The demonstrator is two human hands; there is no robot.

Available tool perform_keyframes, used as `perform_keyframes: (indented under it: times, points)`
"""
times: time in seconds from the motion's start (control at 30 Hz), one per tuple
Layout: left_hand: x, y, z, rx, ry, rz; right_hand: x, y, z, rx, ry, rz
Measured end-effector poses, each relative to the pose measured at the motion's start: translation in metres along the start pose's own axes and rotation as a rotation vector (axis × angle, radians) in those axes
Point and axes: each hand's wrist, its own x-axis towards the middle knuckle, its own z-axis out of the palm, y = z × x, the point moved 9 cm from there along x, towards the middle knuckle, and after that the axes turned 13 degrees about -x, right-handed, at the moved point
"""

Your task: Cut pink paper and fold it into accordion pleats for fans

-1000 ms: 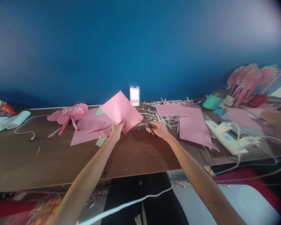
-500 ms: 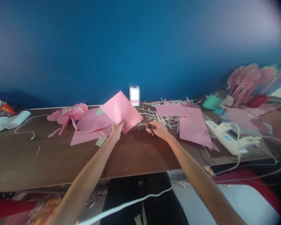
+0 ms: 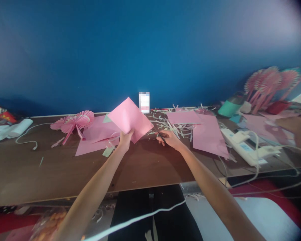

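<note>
A sheet of pink paper (image 3: 130,117) is held up off the table, its lower edge pinched in my left hand (image 3: 126,139). My right hand (image 3: 168,138) is closed around a pair of dark scissors (image 3: 161,136), whose tips point at the sheet's right corner. Whether the blades touch the paper I cannot tell. Behind my right hand lies a heap of thin paper strips (image 3: 178,129). More pink sheets rest on both sides: one large sheet (image 3: 210,137) to the right, others (image 3: 100,129) to the left, beside a folded pink paper fan (image 3: 76,122).
A white power strip (image 3: 240,147) with plugs and loose cables lies at the right. Beyond it are a green container (image 3: 229,107), several paper fans on sticks (image 3: 266,83) and another person's hand (image 3: 299,130). A white roll (image 3: 21,127) lies far left. A blue wall (image 3: 140,50) rises behind.
Almost nothing differs. My hands, the sheet and the scissors keep nearly the same place, and the other person's hand at the right edge has shifted slightly.
</note>
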Motion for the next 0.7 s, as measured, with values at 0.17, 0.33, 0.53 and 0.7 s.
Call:
perform_keyframes:
  times: [0.17,0.33,0.53,0.7]
  points:
    - [0.001,0.000,0.001,0.016,-0.034,0.025,0.000,0.000,0.000,0.011,0.004,0.001]
    - [0.002,0.001,-0.002,0.054,-0.024,0.069,0.001,0.002,0.000,0.014,0.002,0.011]
    - [-0.004,0.007,0.009,0.105,-0.072,0.054,0.002,0.006,-0.002,0.024,0.026,0.014]
    - [-0.008,0.018,0.014,0.238,-0.084,0.079,0.002,0.004,-0.005,0.030,0.053,0.013]
